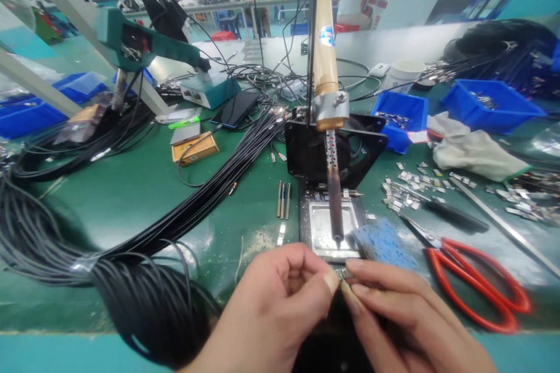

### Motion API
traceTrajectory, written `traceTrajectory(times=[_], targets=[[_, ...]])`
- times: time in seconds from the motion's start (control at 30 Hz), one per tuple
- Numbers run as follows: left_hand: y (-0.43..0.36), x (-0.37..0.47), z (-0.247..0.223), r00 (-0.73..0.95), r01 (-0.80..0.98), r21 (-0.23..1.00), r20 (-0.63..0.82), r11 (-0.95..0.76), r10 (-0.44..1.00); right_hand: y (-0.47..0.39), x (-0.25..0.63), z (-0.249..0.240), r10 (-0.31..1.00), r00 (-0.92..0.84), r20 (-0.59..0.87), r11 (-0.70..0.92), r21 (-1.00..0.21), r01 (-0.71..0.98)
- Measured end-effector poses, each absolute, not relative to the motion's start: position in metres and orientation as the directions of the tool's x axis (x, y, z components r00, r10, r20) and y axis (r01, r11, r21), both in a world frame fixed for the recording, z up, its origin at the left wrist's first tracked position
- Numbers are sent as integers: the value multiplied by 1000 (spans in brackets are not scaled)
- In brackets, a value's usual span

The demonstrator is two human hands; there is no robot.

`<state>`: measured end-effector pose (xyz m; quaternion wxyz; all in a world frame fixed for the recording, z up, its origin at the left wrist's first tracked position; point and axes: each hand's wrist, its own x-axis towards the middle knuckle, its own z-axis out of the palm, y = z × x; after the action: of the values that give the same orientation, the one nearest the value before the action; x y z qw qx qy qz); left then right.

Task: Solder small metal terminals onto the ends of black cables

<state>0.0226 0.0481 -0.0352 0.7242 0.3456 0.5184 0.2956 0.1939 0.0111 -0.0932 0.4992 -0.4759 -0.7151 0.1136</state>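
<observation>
Just below the tip of an upright-mounted soldering iron (326, 64), my two hands meet fingertip to fingertip. My left hand (284, 297) is closed in a pinch; what its thumb and finger grip is hidden. My right hand (398, 309) pinches a small metal connector (345, 273), which shows between its fingertips beside my left thumb. The iron points down over a square metal tray (315, 233). A blue sponge (385, 243) lies right of the tray, behind my right hand.
Red-handled scissors (476, 285) and a screwdriver (457, 214) lie right. Loose connectors (409, 186), blue bins (400, 113) and a glove (476, 154) sit behind them. A black cable bundle (175, 215) crosses the left. A black fan (291, 151) stands behind the iron. People are in the background.
</observation>
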Motion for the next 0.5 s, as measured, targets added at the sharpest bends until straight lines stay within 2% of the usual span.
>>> traceTrajectory(times=[0.23,0.5], targets=[[53,25,-34,306,-101,806,-532,583,789,13,189,-92,800,12,600,486,-660,573],[57,25,-32,315,-76,814,-529,576,788,11,176,-88,823,183,537,380,-762,524]])
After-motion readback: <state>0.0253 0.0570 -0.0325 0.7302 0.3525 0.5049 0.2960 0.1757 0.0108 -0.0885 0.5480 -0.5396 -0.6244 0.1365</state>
